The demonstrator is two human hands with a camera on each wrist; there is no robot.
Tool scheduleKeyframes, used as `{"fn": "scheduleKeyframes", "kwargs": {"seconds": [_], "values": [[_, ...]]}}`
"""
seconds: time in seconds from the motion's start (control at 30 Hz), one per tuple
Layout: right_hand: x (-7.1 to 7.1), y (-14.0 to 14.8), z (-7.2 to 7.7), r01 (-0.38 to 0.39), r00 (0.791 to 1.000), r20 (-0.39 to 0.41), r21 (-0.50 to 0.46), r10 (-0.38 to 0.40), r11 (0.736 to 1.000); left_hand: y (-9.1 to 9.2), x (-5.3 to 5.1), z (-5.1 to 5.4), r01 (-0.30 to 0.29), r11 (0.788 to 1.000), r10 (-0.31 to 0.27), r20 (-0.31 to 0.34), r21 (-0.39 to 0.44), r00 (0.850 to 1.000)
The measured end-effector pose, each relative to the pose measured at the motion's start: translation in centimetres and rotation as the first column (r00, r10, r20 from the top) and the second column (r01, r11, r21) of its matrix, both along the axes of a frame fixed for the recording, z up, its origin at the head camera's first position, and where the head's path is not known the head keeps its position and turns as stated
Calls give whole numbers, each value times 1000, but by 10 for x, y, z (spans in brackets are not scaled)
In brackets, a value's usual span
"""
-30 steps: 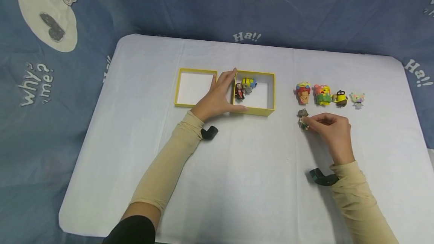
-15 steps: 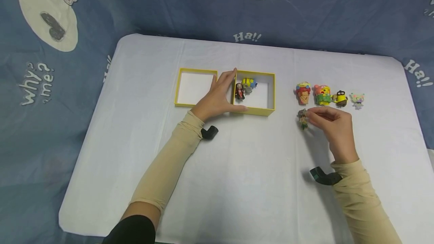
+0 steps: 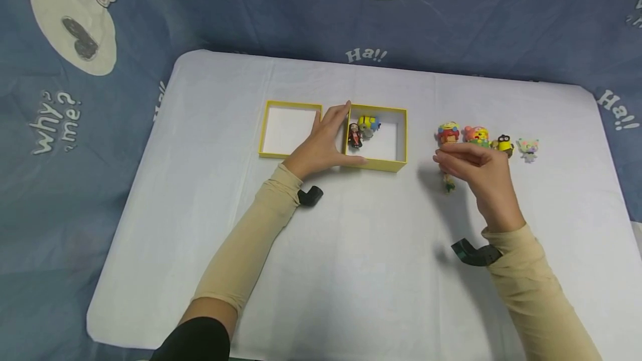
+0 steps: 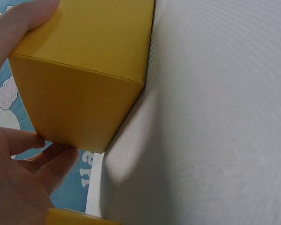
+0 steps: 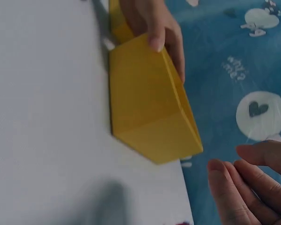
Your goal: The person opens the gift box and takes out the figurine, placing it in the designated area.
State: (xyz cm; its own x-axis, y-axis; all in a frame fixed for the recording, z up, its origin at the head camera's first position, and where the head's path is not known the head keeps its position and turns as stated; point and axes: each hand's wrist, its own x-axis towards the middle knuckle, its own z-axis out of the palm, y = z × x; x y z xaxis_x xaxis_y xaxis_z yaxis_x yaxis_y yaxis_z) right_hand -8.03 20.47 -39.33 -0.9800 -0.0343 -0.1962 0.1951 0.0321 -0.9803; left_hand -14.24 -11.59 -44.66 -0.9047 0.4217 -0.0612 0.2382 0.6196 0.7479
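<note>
My left hand [image 3: 323, 146] grips the yellow box [image 3: 376, 165] by its left end, thumb on the near wall and fingers at the far corner; the left wrist view shows the yellow wall [image 4: 75, 103] between them. Inside the box lie a dark-haired figure [image 3: 354, 136], a yellow and blue figure [image 3: 368, 122] and a small grey one [image 3: 366, 131]. My right hand [image 3: 484, 180] hovers over a small green-footed figure [image 3: 448, 185], partly hiding it. In the right wrist view its fingers [image 5: 220, 180] are relaxed, with nothing seen between them and the thumb.
A shallow yellow-edged lid [image 3: 264, 130] lies left of the box. Behind my right hand stand a red-haired figure [image 3: 448, 133], a pink and yellow one [image 3: 476, 135], a yellow and black one [image 3: 504, 144] and a pale one [image 3: 529, 149] in a row.
My right hand has let go of the small green-footed figure and moved up and slightly left, now covering part of the row. My left hand and the box have stayed put.
</note>
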Motion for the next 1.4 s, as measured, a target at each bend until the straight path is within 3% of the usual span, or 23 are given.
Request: {"fn": "scheduleKeyframes", "kwargs": {"seconds": [0.2,0.33,0.47,0.67,1.07,1.4], "values": [[-9,-17,7,-66,998,6,11,66,998,0,0,-1,-1,1000,1,6,3,1000],[-15,-28,11,-112,994,13,82,112,990,0,0,-1,-4,1000,4,6,9,1000],[-20,-39,16,-166,986,51,199,159,966,0,-1,-1,-8,1000,8,12,10,1000],[-27,-54,20,-231,972,93,271,214,934,0,-1,-1,-12,1000,12,15,9,1000],[-43,-79,19,-343,938,126,243,321,907,0,-1,-1,-18,1000,18,33,-1,999],[-57,-95,12,-439,894,205,227,398,869,-1,-1,-1,1,999,-2,19,39,1000]]}}
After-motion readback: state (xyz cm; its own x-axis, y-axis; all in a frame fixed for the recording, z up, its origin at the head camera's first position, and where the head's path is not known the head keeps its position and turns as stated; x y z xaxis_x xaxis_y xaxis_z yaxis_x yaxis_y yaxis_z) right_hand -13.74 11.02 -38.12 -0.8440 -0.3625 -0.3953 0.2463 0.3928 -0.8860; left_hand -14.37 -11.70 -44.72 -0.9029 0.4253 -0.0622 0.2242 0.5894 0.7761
